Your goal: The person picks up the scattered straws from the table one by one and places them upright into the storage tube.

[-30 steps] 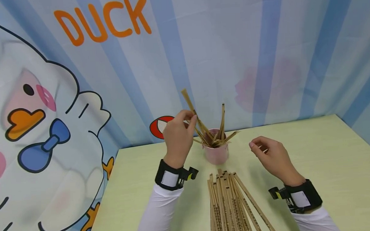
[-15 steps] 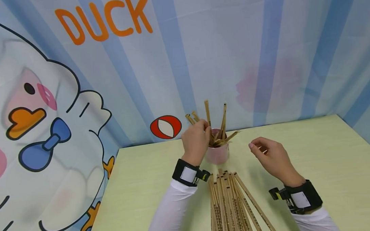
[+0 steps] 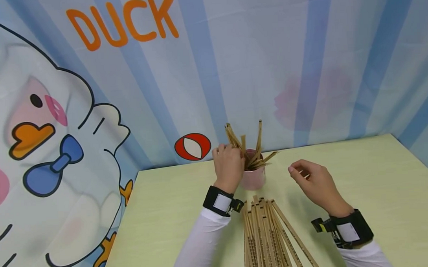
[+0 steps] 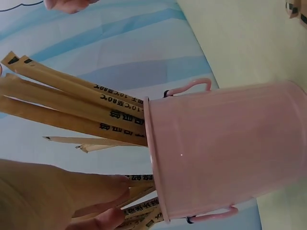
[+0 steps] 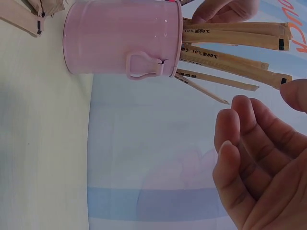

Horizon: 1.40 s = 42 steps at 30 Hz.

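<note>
A pink bucket point(image 3: 254, 181) with small handles holds several paper-wrapped straws point(image 3: 259, 139), which fan out over its rim. My left hand point(image 3: 228, 164) is at the bucket's left side. In the left wrist view, its thumb and finger point(image 4: 112, 184) pinch a wrapped straw point(image 4: 139, 181) just above the rim; part of that straw is hidden by the fingers. My right hand point(image 3: 314, 181) hovers to the right of the bucket, fingers loosely curved, holding nothing. In the right wrist view, its fingers point(image 5: 228, 124) are apart from the straws.
A pile of long wrapped straws point(image 3: 265, 237) lies on the pale yellow-green table point(image 3: 160, 214) in front of the bucket. Behind the table hangs a blue striped backdrop point(image 3: 247, 61) with a printed duck.
My left hand has moved right and down to the bucket's rim, and the straw it holds has gone lower into the bucket. The right hand has stayed almost still.
</note>
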Tool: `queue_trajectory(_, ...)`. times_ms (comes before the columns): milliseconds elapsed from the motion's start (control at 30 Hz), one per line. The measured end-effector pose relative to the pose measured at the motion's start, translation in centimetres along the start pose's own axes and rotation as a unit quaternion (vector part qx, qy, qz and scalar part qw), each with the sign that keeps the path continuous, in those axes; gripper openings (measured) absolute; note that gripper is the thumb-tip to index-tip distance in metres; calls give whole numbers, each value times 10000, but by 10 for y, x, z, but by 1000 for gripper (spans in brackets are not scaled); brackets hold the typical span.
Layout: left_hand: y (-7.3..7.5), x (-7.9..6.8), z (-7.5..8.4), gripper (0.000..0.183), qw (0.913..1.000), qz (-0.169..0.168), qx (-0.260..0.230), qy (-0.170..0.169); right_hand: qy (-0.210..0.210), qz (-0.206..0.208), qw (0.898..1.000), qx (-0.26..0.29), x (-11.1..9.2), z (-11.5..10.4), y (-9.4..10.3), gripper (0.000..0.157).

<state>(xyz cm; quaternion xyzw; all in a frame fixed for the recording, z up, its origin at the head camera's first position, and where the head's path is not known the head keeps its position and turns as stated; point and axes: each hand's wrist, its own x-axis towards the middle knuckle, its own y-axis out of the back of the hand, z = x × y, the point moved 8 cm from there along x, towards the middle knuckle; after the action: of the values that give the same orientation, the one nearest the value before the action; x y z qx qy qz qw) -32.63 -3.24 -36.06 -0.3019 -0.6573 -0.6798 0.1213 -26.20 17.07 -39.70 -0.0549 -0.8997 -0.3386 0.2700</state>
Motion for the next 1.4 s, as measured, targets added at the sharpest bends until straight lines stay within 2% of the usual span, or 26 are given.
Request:
queue_trajectory(100, 0, -2, 0, 16, 10000, -36, -58, -8, 11, -9, 10000, -7, 0, 0, 0, 24)
queue_trajectory(200, 5, -2, -3, 18, 9994, -79, -347, 43, 17, -2, 10000, -24, 0, 0, 0, 24)
queue_trajectory(300, 20, -3, -11, 26, 9960, 28, -878, 148, 18, 11, 10000, -54, 0, 1, 0, 24)
queue_trajectory(367, 34, -4, -20, 28, 9902, 285, -1344, 243, 14, 4, 10000, -57, 0, 1, 0, 25)
queue_trajectory(433, 51, -8, -33, 28, 9793, 634, -1885, 381, -5, -27, 10000, -44, 0, 2, -1, 25)
queue_trajectory(567, 78, -24, -61, 26, 9434, 1364, -2958, 618, -49, -117, 9999, -27, 0, 2, -3, 26)
queue_trajectory(633, 85, -34, -73, 27, 9294, 1561, -3267, 714, -53, -173, 9998, -45, -1, 2, -5, 27)
queue_trajectory(700, 89, -44, -81, 28, 9230, 1601, -3407, 795, -63, -236, 9997, -64, -2, 2, -6, 28)
queue_trajectory(867, 90, -59, -91, 29, 9215, 1527, -3451, 918, -123, -364, 9992, -113, -3, 3, -11, 29)
queue_trajectory(1067, 83, -70, -103, 30, 9185, 1502, -3471, 1155, -187, -459, 9985, -220, -4, 5, -15, 31)
queue_trajectory(1300, 79, -73, -106, 32, 9168, 1492, -3515, 1168, -82, -522, 9982, -296, -5, 4, -17, 30)
queue_trajectory(1400, 76, -72, -105, 32, 9187, 1378, -3511, 1172, -205, -748, 9962, -401, -7, 8, -23, 28)
